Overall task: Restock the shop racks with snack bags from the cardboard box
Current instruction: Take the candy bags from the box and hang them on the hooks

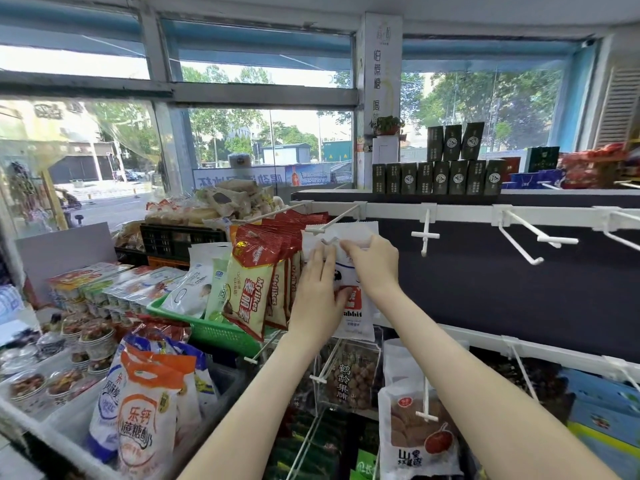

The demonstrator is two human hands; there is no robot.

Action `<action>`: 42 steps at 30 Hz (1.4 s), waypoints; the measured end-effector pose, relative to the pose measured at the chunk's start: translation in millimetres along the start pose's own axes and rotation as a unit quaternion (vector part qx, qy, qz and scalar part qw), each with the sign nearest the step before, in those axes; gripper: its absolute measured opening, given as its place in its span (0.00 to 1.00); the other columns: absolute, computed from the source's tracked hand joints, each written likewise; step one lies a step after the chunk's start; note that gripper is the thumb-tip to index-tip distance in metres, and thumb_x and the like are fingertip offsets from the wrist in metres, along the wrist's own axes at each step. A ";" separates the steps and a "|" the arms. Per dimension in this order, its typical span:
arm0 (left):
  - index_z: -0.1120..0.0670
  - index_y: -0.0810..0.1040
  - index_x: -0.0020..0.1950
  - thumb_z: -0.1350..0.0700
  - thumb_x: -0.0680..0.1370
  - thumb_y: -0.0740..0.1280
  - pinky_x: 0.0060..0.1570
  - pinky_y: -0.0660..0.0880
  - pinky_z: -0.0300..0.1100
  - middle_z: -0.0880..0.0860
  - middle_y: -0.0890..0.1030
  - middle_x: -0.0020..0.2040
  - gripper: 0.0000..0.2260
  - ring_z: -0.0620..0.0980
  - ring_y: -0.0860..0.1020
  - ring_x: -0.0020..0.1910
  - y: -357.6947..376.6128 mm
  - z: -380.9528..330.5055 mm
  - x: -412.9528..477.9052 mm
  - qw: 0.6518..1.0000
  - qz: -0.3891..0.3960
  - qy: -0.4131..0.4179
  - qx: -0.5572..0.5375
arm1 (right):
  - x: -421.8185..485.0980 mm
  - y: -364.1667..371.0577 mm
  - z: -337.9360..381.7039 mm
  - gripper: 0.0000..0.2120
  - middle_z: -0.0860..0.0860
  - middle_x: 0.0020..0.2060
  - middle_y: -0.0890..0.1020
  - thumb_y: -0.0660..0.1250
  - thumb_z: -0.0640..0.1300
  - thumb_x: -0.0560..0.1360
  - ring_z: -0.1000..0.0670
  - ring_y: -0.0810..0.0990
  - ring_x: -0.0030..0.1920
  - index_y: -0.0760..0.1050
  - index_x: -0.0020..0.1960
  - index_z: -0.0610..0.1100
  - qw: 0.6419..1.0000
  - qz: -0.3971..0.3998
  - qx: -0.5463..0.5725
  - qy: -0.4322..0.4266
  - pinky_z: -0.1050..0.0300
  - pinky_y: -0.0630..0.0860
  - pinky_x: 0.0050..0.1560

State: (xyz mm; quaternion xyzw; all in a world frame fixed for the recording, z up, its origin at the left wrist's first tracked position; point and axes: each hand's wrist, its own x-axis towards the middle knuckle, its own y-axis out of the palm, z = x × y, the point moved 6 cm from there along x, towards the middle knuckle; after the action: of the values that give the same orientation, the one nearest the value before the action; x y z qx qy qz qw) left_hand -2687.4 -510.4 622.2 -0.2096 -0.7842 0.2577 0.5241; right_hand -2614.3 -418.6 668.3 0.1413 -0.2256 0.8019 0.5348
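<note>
Foreground, low: a brown bag (420, 441) hangs on a lower hook (426, 400), and an orange bag (149, 410) stands at lower left. Two bare forearms rise from the bottom edge to the rack.

Centre: the left hand (317, 289) lies against the left side of the white bag (356, 317). Its fingers (320, 258) are straight and slightly spread, pointing up, and its thumb touches the bag's red label. The right hand (375, 263) has its fingers (349, 249) clamped on the bag's top, beside the hang hole. The white bag hangs upright between the hands, with its top just under the upper hook (341, 218). Whether the hole is on the hook cannot be told.

Left of the white bag and touching it, red bags (249, 289) hang in a row above a green basket (225, 336). To the right, bare hooks (533, 233) project from a white rail (460, 211).

Background: dark boxes (440, 176) stand in two tiers on the rack top, before a window (270, 140).
</note>
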 end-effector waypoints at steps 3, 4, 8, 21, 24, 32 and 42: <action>0.56 0.47 0.78 0.55 0.78 0.66 0.75 0.47 0.44 0.55 0.48 0.78 0.35 0.51 0.46 0.77 8.0 5.3 10.1 0.999 0.034 -0.011 -0.003 | 2.5 1.2 -5.8 0.13 0.47 0.42 0.79 0.67 0.50 0.75 0.47 0.78 0.44 0.75 0.47 0.40 1.000 -0.002 -0.017 0.006 0.49 0.77 0.44; 0.56 0.47 0.78 0.55 0.78 0.66 0.75 0.46 0.44 0.55 0.48 0.78 0.35 0.51 0.45 0.77 10.3 6.0 12.8 0.999 0.041 -0.012 -0.002 | 2.2 2.2 -8.5 0.12 0.46 0.44 0.79 0.66 0.50 0.75 0.46 0.78 0.45 0.73 0.49 0.40 1.000 0.003 -0.029 0.006 0.47 0.77 0.46; 0.57 0.44 0.78 0.55 0.79 0.63 0.74 0.45 0.43 0.55 0.45 0.78 0.35 0.50 0.43 0.77 17.4 7.9 14.8 0.998 0.054 -0.019 0.008 | -8.7 1.8 -19.1 0.17 0.45 0.56 0.76 0.66 0.45 0.76 0.44 0.74 0.57 0.67 0.61 0.41 0.989 -0.005 -0.139 -0.056 0.46 0.75 0.53; 0.61 0.69 0.70 0.59 0.75 0.62 0.71 0.62 0.54 0.60 0.69 0.71 0.22 0.56 0.67 0.69 -3.0 26.2 -122.1 0.999 -0.024 -0.036 0.007 | -152.2 35.7 -68.8 0.34 0.42 0.72 0.65 0.67 0.34 0.72 0.46 0.60 0.72 0.57 0.75 0.38 0.928 0.077 -0.262 -0.254 0.52 0.55 0.73; 0.62 0.72 0.67 0.59 0.76 0.59 0.70 0.63 0.48 0.58 0.72 0.68 0.20 0.52 0.68 0.68 -8.6 39.3 -173.8 0.997 -0.036 -0.065 0.008 | -196.4 59.4 -78.5 0.31 0.41 0.71 0.66 0.64 0.34 0.73 0.47 0.60 0.72 0.59 0.74 0.37 0.920 0.145 -0.238 -0.276 0.58 0.50 0.72; 0.60 0.72 0.68 0.59 0.77 0.58 0.69 0.64 0.44 0.58 0.72 0.69 0.19 0.53 0.71 0.67 -14.1 119.1 -367.4 0.956 0.026 -0.289 0.053 | -342.8 156.6 -151.3 0.31 0.43 0.71 0.66 0.63 0.35 0.73 0.47 0.63 0.72 0.58 0.75 0.38 0.852 0.391 -0.211 -0.277 0.51 0.62 0.71; 0.53 0.63 0.75 0.47 0.76 0.61 0.71 0.60 0.56 0.59 0.62 0.75 0.28 0.59 0.63 0.72 63.3 156.8 -678.8 0.761 0.233 -0.600 0.080 | -573.7 217.9 -387.1 0.32 0.43 0.75 0.60 0.56 0.30 0.75 0.46 0.59 0.74 0.51 0.77 0.39 0.633 0.714 -0.266 -0.140 0.52 0.57 0.74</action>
State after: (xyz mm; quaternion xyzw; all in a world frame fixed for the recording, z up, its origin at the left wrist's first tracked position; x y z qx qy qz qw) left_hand -2583.2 -896.4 48.2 -0.1452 -0.8419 0.5068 -0.1149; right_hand -2586.9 -746.6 21.7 -0.1012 -0.5316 0.8094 -0.2281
